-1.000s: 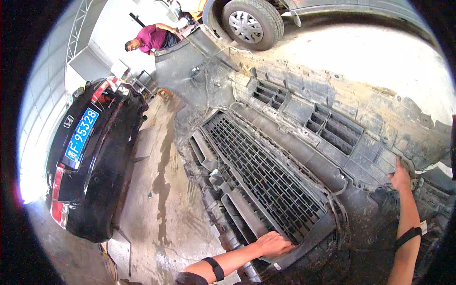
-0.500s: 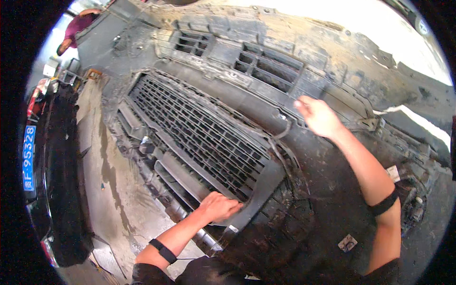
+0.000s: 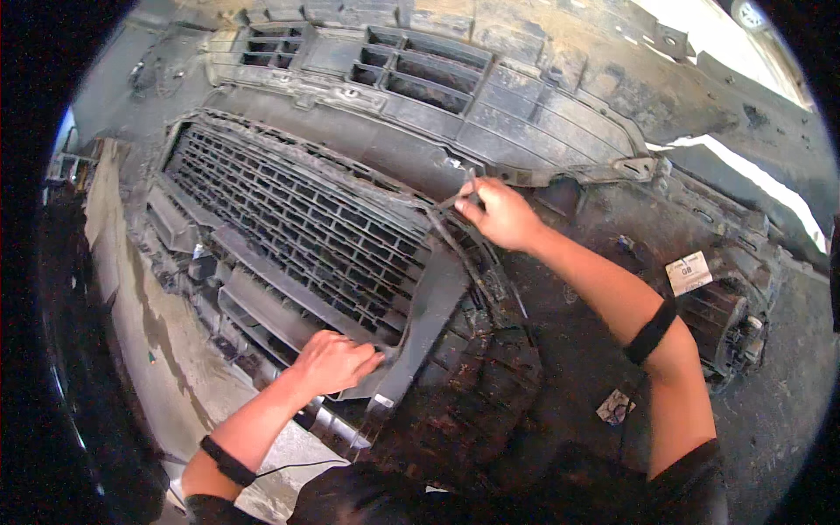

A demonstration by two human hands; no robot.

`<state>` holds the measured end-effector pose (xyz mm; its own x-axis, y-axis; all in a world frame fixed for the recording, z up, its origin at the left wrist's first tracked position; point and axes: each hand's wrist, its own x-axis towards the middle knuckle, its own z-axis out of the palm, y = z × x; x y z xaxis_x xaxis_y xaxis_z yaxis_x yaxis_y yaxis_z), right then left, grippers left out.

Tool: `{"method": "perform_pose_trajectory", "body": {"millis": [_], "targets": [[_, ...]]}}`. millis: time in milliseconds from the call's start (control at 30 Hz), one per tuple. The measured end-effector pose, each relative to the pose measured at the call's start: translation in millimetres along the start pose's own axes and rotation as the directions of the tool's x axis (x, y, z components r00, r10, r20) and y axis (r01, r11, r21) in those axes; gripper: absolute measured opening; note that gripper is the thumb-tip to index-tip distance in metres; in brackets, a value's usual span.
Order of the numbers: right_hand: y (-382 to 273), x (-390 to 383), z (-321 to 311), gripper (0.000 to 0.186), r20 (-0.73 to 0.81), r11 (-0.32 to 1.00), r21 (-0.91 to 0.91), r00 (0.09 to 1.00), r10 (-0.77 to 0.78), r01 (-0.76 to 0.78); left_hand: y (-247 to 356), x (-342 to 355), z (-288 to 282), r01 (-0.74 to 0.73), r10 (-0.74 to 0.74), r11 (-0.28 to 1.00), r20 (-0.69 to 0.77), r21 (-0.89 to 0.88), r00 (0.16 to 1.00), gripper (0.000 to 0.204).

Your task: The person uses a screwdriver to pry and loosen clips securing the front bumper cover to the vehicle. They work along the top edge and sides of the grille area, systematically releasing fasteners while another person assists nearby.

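The inner side of a dusty black car bumper (image 3: 350, 162) lies before me, with a black mesh grille (image 3: 297, 210) set in it. My left hand (image 3: 337, 360) is closed over the grille's near frame, at its lower right corner. Across the grille, by its right end, my right hand (image 3: 500, 213) pinches a thin dark cable (image 3: 451, 229) that runs along the bumper's inner edge. A small light-coloured clip (image 3: 453, 164) sits just beyond those fingers. The left fingertips are partly hidden by the hand itself.
Slatted vents (image 3: 429, 74) lie on the far side of the bumper. At the right are a white label (image 3: 688, 272) and a small tag (image 3: 615, 407). A dark car body (image 3: 79, 350) stands at the left, beside the stained concrete floor (image 3: 162, 341).
My right hand has moved inward to the cable and closed on it. My left hand stays at the grille frame. The view has shifted, so the bumper appears farther left and higher.
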<state>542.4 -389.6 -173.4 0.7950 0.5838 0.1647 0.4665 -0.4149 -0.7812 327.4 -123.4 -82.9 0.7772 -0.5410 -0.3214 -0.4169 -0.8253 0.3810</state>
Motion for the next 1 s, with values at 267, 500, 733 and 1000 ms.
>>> {"method": "perform_pose_trajectory", "body": {"millis": [267,500,733,1000], "targets": [[6.4,-11.5,18.8,0.029,0.074,0.979,-0.145,0.985,0.156,-0.144,-35.1,20.4,-42.4,0.144,-0.153,0.985,-0.091,-0.091,0.984,0.036],[-14.4,-15.3,11.9,0.036,0.115,0.852,-0.212,0.853,0.509,-0.479,-145.0,54.1,-46.4,0.496,-0.494,0.865,-0.294,-0.075,0.818,0.037],[-67.4,-6.5,-24.9,0.038,-0.005,0.856,-0.073,0.859,0.512,-0.511,-237.7,80.3,-35.6,0.625,-0.572,0.779,-0.458,-0.044,0.68,0.03],[-125.1,92.0,-26.5,0.029,-0.183,0.775,-0.205,0.801,0.57,-0.598,-263.9,89.0,-12.0,0.502,-0.387,0.864,-0.589,0.038,0.709,0.022]]}}
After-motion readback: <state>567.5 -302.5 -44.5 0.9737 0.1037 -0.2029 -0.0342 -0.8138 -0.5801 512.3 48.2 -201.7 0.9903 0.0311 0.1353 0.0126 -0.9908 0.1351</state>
